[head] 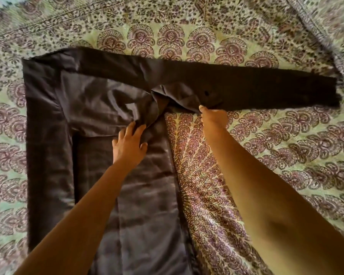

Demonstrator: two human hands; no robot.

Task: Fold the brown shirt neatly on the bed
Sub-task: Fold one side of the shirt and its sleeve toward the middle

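- Brown shirt [139,205] lies on the bed [276,159], on a patterned bedspread. The body runs down the frame towards the person.
- One sleeve [48,155] is already turned down along the shirt's left edge, parallel to the body.
- The other sleeve [256,86] is outstretched. Its long axis runs across the frame, left to right, at a right angle to the body. Its cuff [330,92] is well apart from both hands, far to the right.
- Left hand [129,144]: palm down on the upper body of the shirt. Its fingers [130,129] are spread and straight, pressing the cloth flat just below the bunched collar area [173,94].
- Right hand [213,118]: seen from behind the wrist. Its fingertips [201,108] touch the lower edge of the outstretched sleeve near its root. Whether they pinch the cloth or only rest against it cannot be told, since the hand hides its own fingers.
- Key relation: the unfolded sleeve extends rightward, away from the right-hand fingers. The right hand is clearly the nearer one, and the left hand serves as an anchor.
- Judgement: the next fold must bring that sleeve inward over the body. The bunching at the collar could carry into the fold unless it is smoothed.
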